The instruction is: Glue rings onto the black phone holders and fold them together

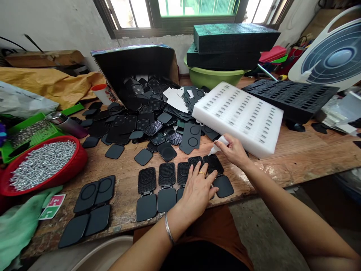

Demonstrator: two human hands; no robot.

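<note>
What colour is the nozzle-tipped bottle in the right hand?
White: the nozzle-tipped bottle in the right hand shows in the head view, the only one.

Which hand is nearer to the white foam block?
Right. The right hand is by the near edge of the white foam block; the left hand lies farther off, on hinged black pieces.

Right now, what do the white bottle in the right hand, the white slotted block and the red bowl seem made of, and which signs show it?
White bottle: probably smooth plastic, judging by its pale body and narrow tip. White slotted block: likely matte foam, given its thick, dull sides. Red bowl: apparently plastic, slightly glossy, with light catching its wall.
</note>
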